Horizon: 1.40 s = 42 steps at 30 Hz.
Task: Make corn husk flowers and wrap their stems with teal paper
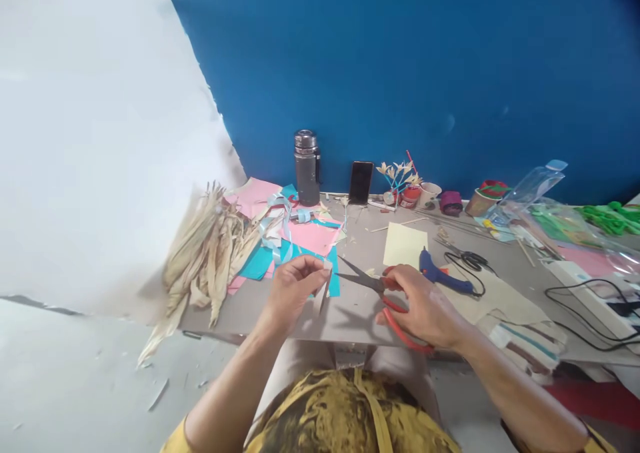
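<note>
My left hand (293,286) pinches a thin pale strip of dried husk (326,283) that hangs down over the grey table (350,306). My right hand (425,310) grips red-handled scissors (373,283); the blades are parted and point left, their tips just right of the strip. Both hands sit near the table's front edge, above my lap.
A pile of dried corn husks (210,253) lies at the left beside pink and teal paper sheets (310,236). Behind stand a grey flask (307,168), a phone (361,182) and small cups. A blue glue gun (440,276), a yellow paper (404,245) and cables lie to the right.
</note>
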Available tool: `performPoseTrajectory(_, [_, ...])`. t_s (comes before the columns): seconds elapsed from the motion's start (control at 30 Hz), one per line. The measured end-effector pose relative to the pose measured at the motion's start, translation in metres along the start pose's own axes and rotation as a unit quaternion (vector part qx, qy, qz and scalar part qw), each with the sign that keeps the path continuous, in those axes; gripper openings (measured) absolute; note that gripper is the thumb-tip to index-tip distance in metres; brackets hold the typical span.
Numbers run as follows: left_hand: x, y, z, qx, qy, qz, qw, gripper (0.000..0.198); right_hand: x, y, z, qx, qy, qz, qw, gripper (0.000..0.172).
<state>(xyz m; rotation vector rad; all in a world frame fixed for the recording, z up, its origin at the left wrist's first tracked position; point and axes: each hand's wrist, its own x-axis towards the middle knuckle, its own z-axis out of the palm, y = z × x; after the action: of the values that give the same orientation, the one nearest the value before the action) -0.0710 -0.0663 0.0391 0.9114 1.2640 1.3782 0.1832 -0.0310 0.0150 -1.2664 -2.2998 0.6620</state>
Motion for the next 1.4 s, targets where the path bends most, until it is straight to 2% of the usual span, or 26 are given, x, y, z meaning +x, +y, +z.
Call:
performPoseTrajectory(0.27, [-0.002,-0.009,-0.018,-0.066,-0.027,-0.038,0.997,0.024,0.013,-0.014,0.009,-0.105,-0.016,-0.043,0.993,0.042])
performPoseTrajectory(0.37, [-0.002,-0.012,-0.023,-0.061,-0.042,-0.039,0.996,0.027,0.013,-0.016,0.006,-0.143,-0.007,-0.058,0.988,0.039])
performPoseTrajectory(0.57, [0.002,-0.017,-0.022,-0.011,-0.027,-0.021,0.999,0.028,0.014,-0.020,0.002,-0.195,-0.004,-0.080,0.978,0.032])
performPoseTrajectory(0.8, [0.004,-0.019,-0.018,0.024,-0.018,-0.022,0.999,0.028,0.016,-0.025,0.002,-0.191,-0.008,-0.080,0.978,0.034])
performPoseTrajectory(1.03, [0.001,-0.011,-0.013,0.101,-0.044,-0.025,0.994,0.030,0.016,-0.027,0.004,-0.189,-0.035,-0.080,0.978,0.031])
performPoseTrajectory(1.4, [0.000,-0.019,-0.016,0.123,-0.064,-0.015,0.990,0.037,0.016,-0.032,0.005,-0.209,-0.072,-0.060,0.973,0.027])
